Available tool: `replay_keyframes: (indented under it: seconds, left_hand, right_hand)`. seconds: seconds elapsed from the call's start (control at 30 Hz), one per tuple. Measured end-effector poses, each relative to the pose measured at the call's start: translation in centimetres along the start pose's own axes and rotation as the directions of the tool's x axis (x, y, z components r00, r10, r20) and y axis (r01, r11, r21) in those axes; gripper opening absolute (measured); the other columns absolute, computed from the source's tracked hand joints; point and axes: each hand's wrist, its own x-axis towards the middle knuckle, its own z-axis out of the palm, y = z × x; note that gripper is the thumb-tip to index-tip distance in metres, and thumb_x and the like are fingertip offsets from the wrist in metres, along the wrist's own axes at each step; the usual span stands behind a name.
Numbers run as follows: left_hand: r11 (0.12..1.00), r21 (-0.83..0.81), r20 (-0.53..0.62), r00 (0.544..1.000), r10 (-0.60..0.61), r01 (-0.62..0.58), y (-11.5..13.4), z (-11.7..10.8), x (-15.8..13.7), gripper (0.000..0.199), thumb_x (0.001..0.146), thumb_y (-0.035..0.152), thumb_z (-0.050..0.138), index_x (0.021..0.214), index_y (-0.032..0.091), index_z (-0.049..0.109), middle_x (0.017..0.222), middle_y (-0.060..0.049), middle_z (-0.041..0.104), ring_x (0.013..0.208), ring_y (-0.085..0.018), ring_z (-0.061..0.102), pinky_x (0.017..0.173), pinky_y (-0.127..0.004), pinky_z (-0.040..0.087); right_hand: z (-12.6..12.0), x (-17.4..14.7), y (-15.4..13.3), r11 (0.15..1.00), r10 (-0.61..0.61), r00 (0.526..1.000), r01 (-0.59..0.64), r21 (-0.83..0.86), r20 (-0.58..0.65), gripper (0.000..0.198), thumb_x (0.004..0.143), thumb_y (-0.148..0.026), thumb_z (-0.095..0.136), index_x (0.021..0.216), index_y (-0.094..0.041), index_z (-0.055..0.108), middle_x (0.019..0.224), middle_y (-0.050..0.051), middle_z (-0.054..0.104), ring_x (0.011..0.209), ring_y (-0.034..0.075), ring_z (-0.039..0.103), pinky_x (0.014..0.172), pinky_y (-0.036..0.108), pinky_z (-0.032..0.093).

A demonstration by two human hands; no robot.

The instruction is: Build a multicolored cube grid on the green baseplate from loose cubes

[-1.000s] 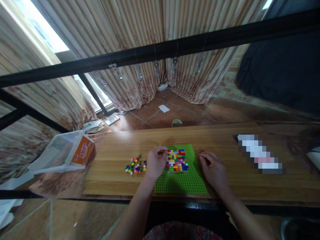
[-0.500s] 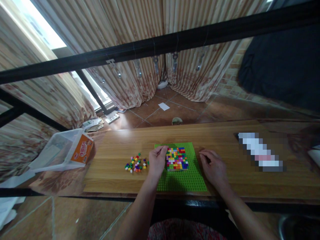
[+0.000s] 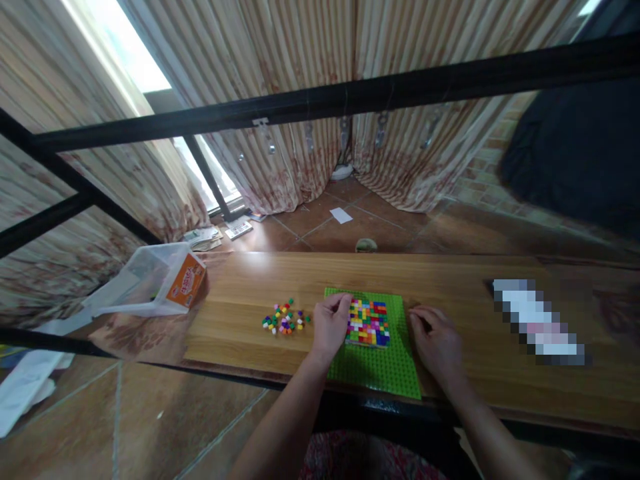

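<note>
A green studded baseplate (image 3: 373,373) lies on the wooden table. On it sits a dense multicoloured block of small toy bricks (image 3: 369,323). My left hand (image 3: 331,328) is at the block's upper left corner, thumb and forefinger pinched together and touching its edge. Whatever is between those fingertips is too small to make out. Close to the plate's right edge, my right hand (image 3: 438,343) rests on the table with its fingers curled in and nothing visible in them. A scattered pile of loose toy bricks (image 3: 285,319) lies left of my left hand.
A clear plastic bin (image 3: 165,309) with an orange label lies at the table's left end. On the right of the wooden table (image 3: 240,287) is a pixelated pale object (image 3: 540,323). A black metal rail (image 3: 300,107) crosses beyond the table, before striped curtains (image 3: 295,40).
The view has shifted and tilted slightly, so everything sits a little further right. Both hands keep nearly the same place and pose relative to the baseplate.
</note>
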Motion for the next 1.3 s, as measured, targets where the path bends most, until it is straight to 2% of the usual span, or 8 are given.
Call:
replay_keyframes:
  seconds: [0.23,0.4,0.53,0.63,0.77,0.9,1.07,1.3]
  left_hand:
    - [0.990,0.108,0.017,0.996,0.089,-0.090,-0.2,-0.4,-0.5,0.028,0.087,0.034,0.050,0.086,0.017,0.072,0.082,-0.003,0.071,0.080,-0.016,0.064,0.073,-0.025,0.048]
    - [0.928,0.320,-0.035,0.976,0.214,-0.192,-0.2,-3.3,-1.7,0.022,0.088,0.025,0.049,0.097,0.017,0.068,0.097,-0.006,0.070,0.093,-0.018,0.063,0.085,-0.030,0.048]
    - [0.770,0.607,-0.031,0.963,0.269,-0.196,0.0,-7.6,-1.7,0.024,0.085,0.012,0.047,0.099,0.019,0.066,0.098,-0.006,0.069,0.097,-0.019,0.061,0.092,-0.035,0.045]
    - [0.609,0.771,0.051,0.971,0.232,-0.186,0.0,-10.0,-0.9,0.024,0.084,0.011,0.048,0.096,0.020,0.067,0.097,-0.006,0.068,0.095,-0.020,0.060,0.089,-0.035,0.046]
    - [0.449,0.851,0.230,0.962,0.147,-0.272,0.4,-10.9,0.1,0.023,0.085,0.012,0.046,0.087,0.019,0.068,0.090,-0.006,0.068,0.088,-0.020,0.060,0.083,-0.034,0.046]
    - [0.379,0.872,0.295,0.951,0.098,-0.310,0.8,-10.5,0.5,0.024,0.086,0.012,0.045,0.077,0.018,0.066,0.082,-0.006,0.067,0.081,-0.020,0.059,0.081,-0.034,0.044]
    - [0.428,0.854,0.263,0.955,0.134,-0.295,0.9,-10.0,0.0,0.021,0.086,0.013,0.046,0.079,0.019,0.065,0.083,-0.006,0.068,0.082,-0.020,0.060,0.081,-0.035,0.044]
    - [0.762,0.594,0.220,0.963,0.155,-0.258,2.3,-7.0,-1.6,0.017,0.086,0.015,0.051,0.089,0.021,0.067,0.086,-0.001,0.071,0.081,-0.015,0.066,0.075,-0.026,0.048]
  right_hand:
    - [0.0,-0.2,0.3,0.999,-0.040,0.999,0.040,-0.026,0.002,0.028,0.087,-0.037,0.046,0.085,-0.018,0.067,0.092,0.010,0.067,0.085,0.023,0.062,0.078,0.037,0.049]
    - [0.0,-0.2,0.5,0.997,-0.049,0.999,0.049,-0.061,0.007,0.030,0.088,-0.038,0.045,0.085,-0.018,0.067,0.091,0.010,0.067,0.085,0.024,0.062,0.075,0.036,0.049]
    - [0.1,-0.2,0.5,0.997,-0.057,0.998,0.058,-0.042,0.003,0.028,0.088,-0.037,0.046,0.085,-0.019,0.067,0.090,0.009,0.067,0.084,0.023,0.062,0.078,0.037,0.048]
    - [0.0,-0.2,0.4,0.998,-0.042,0.999,0.042,-0.036,0.006,0.028,0.088,-0.038,0.046,0.084,-0.019,0.067,0.091,0.009,0.067,0.085,0.023,0.062,0.078,0.037,0.048]
    - [0.0,-0.2,0.4,0.999,-0.025,1.000,0.025,-0.039,0.010,0.028,0.088,-0.039,0.046,0.085,-0.019,0.066,0.091,0.009,0.067,0.085,0.023,0.061,0.078,0.037,0.048]
    - [0.1,-0.1,0.4,0.999,-0.020,1.000,0.021,-0.040,0.016,0.028,0.088,-0.038,0.046,0.084,-0.019,0.066,0.091,0.009,0.067,0.085,0.023,0.061,0.079,0.037,0.048]
    - [0.0,0.0,0.0,1.000,-0.006,1.000,0.007,-0.027,0.011,0.027,0.088,-0.037,0.047,0.084,-0.019,0.066,0.091,0.009,0.067,0.085,0.022,0.061,0.080,0.037,0.048]
    - [-0.1,0.1,-0.4,1.000,0.004,1.000,-0.003,-0.024,0.011,0.025,0.087,-0.035,0.048,0.081,-0.020,0.066,0.090,0.008,0.067,0.085,0.022,0.061,0.079,0.036,0.048]
